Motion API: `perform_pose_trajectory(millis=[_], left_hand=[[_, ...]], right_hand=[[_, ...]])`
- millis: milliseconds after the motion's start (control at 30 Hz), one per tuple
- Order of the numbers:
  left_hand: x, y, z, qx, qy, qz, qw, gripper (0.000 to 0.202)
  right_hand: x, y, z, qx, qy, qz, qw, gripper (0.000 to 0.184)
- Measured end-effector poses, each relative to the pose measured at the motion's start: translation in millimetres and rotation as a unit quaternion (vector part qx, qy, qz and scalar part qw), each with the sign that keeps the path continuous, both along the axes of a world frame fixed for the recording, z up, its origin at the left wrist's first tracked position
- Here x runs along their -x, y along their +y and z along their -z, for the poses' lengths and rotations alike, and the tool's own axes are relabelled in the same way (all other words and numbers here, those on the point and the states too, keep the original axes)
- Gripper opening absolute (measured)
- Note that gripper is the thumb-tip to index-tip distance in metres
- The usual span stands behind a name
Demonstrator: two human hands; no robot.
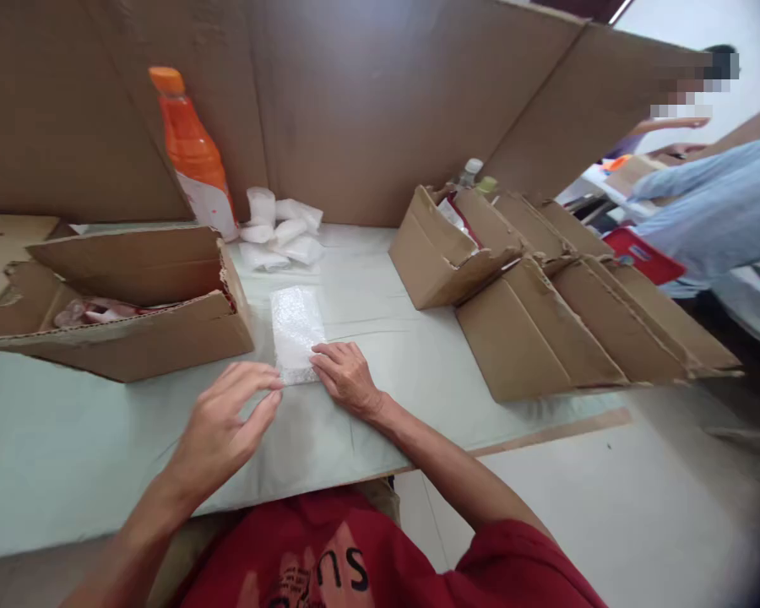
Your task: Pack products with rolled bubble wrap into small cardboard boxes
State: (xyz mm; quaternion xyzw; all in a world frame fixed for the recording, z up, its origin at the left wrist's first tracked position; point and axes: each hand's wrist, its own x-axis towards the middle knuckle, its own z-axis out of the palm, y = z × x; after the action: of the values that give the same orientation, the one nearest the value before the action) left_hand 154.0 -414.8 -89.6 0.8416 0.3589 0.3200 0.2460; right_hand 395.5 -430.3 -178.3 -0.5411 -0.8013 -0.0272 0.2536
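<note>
A flat piece of bubble wrap point(297, 325), whitish and rectangular, lies on the pale green table cover point(380, 338) in front of me. My right hand point(347, 377) rests on its lower right edge, fingers stretched out and lying flat. At the lower left corner hovers my left hand point(228, 418), its thumb and fingers apart with nothing visible between them. Whether its fingertips touch the wrap I cannot tell. Behind the wrap sits a small pile of white wrapped packets point(285, 236).
An opened cardboard box point(183, 333) with plastic-wrapped items stands left. An orange bottle point(196, 160) leans near the cardboard partition point(355, 110). Several open cardboard boxes point(532, 329) stand right, two bottle tops showing behind. At far right are people, one in a light blue garment point(722, 211), and a red tray point(646, 256).
</note>
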Motion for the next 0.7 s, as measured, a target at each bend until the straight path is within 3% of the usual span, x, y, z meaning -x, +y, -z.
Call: perform_pose_trajectory(millis=[133,233,300,400,467,567,700], left_hand=[[-25,31,36.5,-0.018,0.042,0.006,0.999,0.027],[-42,49,62.8,-0.019,0.099,0.020,0.995,0.038],[-50,52,73.2,-0.029,0.135,0.036,0.990,0.038],[-57,50,79.8,-0.059,0.177,0.051,0.981,0.035],[-61,47,80.7,-0.072,0.199,0.047,0.976,0.036],[-63,47,80.2,-0.083,0.219,0.043,0.971,0.038],[-64,52,79.4,-0.084,0.221,0.046,0.971,0.033]], right_hand=[[3,-4,3.4,0.000,-0.002,-0.022,1.000,0.017],[-6,-7,-2.1,0.009,0.061,-0.036,0.997,0.022],[-16,-2,-10.8,0.004,0.109,-0.010,0.994,0.020],[-26,19,-24.7,0.005,0.105,0.017,0.994,0.023],[-26,41,-28.6,0.030,0.057,-0.016,0.998,0.029],[-20,81,-21.4,0.091,-0.028,-0.064,0.993,0.035],[-24,122,-2.5,0.138,-0.075,-0.047,0.986,0.041]])
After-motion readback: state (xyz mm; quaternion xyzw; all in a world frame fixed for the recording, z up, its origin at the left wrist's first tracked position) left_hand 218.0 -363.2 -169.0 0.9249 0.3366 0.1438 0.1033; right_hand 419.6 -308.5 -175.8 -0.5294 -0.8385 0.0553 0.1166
